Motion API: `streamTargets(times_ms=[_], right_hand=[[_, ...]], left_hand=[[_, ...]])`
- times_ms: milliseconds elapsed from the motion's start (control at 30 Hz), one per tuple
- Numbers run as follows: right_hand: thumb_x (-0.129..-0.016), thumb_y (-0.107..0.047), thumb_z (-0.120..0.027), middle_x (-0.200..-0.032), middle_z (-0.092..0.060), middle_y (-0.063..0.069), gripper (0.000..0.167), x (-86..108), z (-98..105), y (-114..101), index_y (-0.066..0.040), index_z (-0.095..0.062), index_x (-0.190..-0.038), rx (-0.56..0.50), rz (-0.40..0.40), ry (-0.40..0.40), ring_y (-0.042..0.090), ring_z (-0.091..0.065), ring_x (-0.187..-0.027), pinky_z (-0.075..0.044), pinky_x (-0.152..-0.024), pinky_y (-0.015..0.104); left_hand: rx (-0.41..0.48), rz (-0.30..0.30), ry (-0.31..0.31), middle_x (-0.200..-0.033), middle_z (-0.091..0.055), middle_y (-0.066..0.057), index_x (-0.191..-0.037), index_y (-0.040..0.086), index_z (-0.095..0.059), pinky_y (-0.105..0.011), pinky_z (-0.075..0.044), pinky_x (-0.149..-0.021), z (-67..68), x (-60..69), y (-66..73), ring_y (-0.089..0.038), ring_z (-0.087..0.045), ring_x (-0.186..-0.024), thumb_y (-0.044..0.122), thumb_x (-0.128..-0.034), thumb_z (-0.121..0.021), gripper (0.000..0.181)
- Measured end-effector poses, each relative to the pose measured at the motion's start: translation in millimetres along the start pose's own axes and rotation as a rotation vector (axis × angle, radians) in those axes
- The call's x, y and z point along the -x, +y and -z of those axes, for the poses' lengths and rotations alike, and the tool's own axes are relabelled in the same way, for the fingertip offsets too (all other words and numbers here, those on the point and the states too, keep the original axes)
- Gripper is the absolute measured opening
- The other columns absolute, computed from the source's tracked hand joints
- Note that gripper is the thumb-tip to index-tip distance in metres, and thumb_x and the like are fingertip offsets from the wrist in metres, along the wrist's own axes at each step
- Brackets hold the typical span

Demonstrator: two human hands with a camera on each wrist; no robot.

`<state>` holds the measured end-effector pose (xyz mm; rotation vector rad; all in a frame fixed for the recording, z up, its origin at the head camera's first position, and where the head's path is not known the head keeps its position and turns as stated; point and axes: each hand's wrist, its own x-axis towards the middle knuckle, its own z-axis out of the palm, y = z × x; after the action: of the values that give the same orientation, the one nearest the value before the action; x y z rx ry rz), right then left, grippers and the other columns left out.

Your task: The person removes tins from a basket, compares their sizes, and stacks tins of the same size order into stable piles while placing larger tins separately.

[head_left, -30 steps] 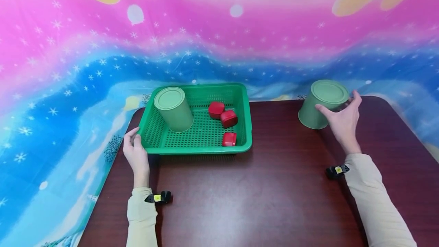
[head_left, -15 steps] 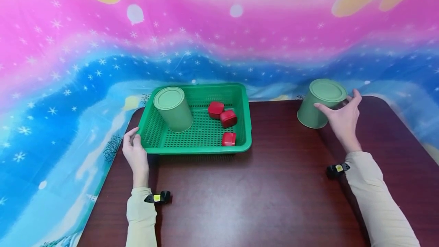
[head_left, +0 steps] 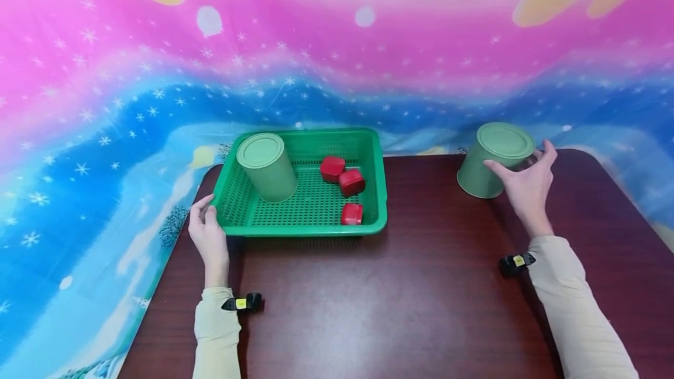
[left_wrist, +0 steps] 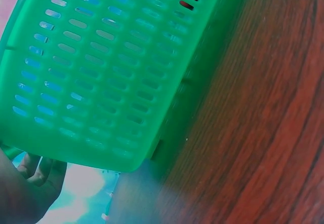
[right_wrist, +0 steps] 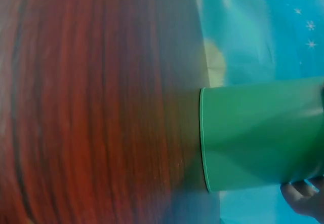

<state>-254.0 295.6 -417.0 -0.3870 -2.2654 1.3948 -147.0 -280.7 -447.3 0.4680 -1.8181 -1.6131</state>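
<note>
A green perforated basket stands at the back left of the table. Inside it are an upside-down green cup at the left and three red blocks at the right. My left hand holds the basket's left rim near the front corner, fingers curled; the left wrist view shows its fingers at the basket wall. At the back right, my right hand grips a second upside-down green cup between thumb and fingers. The right wrist view shows that cup with its rim at the tabletop.
The dark wooden table extends between both forearms and in front of the basket. A patterned pink and blue cloth hangs behind the table and down its left side. Each wrist carries a small black camera.
</note>
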Motion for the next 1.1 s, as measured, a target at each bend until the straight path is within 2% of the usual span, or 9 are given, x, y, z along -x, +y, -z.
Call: streamTargets(times_ms=[100,267,400,600,767,867,933,1033,1100], right_hand=[[-0.080,-0.040,-0.089,-0.156,-0.041,0.011,0.114,-2.4,1,0,-0.027,-0.012,-0.163,0.001,0.005,-0.009,0.023,-0.047,-0.137,-0.039,-0.111,0.031],[-0.080,-0.038,-0.089,-0.155,-0.042,0.010,0.113,-3.6,2,2,-0.027,-0.014,-0.163,-0.005,0.011,-0.003,0.021,-0.048,-0.134,-0.040,-0.110,0.030],[-0.080,-0.035,-0.090,-0.152,-0.043,0.007,0.112,-2.5,0,6,-0.028,-0.015,-0.163,-0.014,0.012,0.019,0.018,-0.049,-0.132,-0.040,-0.110,0.028],[-0.079,-0.035,-0.091,-0.145,-0.044,-0.001,0.112,-1.4,-1,7,-0.027,-0.017,-0.162,-0.023,0.002,0.029,0.017,-0.049,-0.130,-0.040,-0.109,0.028],[-0.080,-0.037,-0.090,-0.142,-0.044,-0.005,0.110,-1.6,2,5,-0.027,-0.018,-0.162,-0.019,-0.013,0.023,0.018,-0.049,-0.131,-0.039,-0.108,0.027],[-0.080,-0.038,-0.090,-0.144,-0.044,-0.003,0.110,-1.7,3,4,-0.027,-0.017,-0.162,-0.010,-0.013,0.007,0.017,-0.048,-0.131,-0.039,-0.109,0.028],[-0.079,-0.037,-0.090,-0.147,-0.044,0.000,0.112,-1.6,4,4,-0.027,-0.015,-0.162,-0.008,-0.013,-0.006,0.018,-0.049,-0.132,-0.040,-0.110,0.029],[-0.081,-0.036,-0.089,-0.154,-0.041,0.008,0.114,-2.3,6,3,-0.025,-0.011,-0.164,0.014,-0.009,-0.044,0.022,-0.047,-0.138,-0.039,-0.113,0.033],[-0.082,-0.037,-0.088,-0.157,-0.038,0.013,0.115,-3.3,7,1,-0.023,-0.009,-0.164,0.042,0.003,-0.072,0.027,-0.045,-0.141,-0.037,-0.115,0.037]], left_hand=[[-0.011,0.000,0.009,-0.139,-0.057,-0.010,-0.137,-0.001,-0.061,-0.027,-0.032,-0.071,-0.3,-0.1,0.0,-0.009,-0.039,-0.070,0.013,-0.1120,-0.043,0.033],[-0.025,0.011,0.005,-0.138,-0.058,-0.007,-0.137,0.002,-0.061,-0.024,-0.030,-0.055,-0.3,1.0,1.3,-0.008,-0.025,-0.048,0.016,-0.1123,-0.044,0.033],[-0.019,0.011,-0.006,-0.137,-0.057,-0.008,-0.137,0.002,-0.061,-0.022,-0.028,-0.051,-0.3,1.2,2.4,-0.007,-0.025,-0.045,0.016,-0.1124,-0.043,0.033],[-0.045,0.012,-0.001,-0.137,-0.056,-0.009,-0.138,-0.001,-0.060,-0.023,-0.030,-0.056,0.3,0.4,0.3,-0.007,-0.025,-0.048,0.012,-0.1120,-0.042,0.033],[-0.045,0.008,0.003,-0.134,-0.057,-0.004,-0.138,0.000,-0.060,-0.023,-0.032,-0.059,0.3,0.1,1.3,-0.007,-0.026,-0.050,0.013,-0.1122,-0.043,0.034],[-0.048,0.012,0.006,-0.133,-0.058,-0.004,-0.138,0.000,-0.060,-0.024,-0.032,-0.060,-0.1,2.6,7.1,-0.007,-0.026,-0.050,0.013,-0.1123,-0.042,0.034],[-0.045,0.011,0.001,-0.132,-0.058,-0.006,-0.138,-0.003,-0.059,-0.025,-0.032,-0.063,-0.9,7.4,17.0,-0.007,-0.027,-0.052,0.011,-0.1121,-0.042,0.034],[-0.036,0.008,-0.003,-0.130,-0.059,-0.008,-0.136,-0.006,-0.059,-0.026,-0.032,-0.065,-1.7,14.3,31.2,-0.009,-0.028,-0.053,0.009,-0.1115,-0.042,0.034],[-0.032,-0.001,-0.005,-0.130,-0.059,-0.009,-0.136,-0.007,-0.059,-0.027,-0.032,-0.068,-1.7,15.1,33.0,-0.009,-0.030,-0.055,0.008,-0.1112,-0.042,0.033]])
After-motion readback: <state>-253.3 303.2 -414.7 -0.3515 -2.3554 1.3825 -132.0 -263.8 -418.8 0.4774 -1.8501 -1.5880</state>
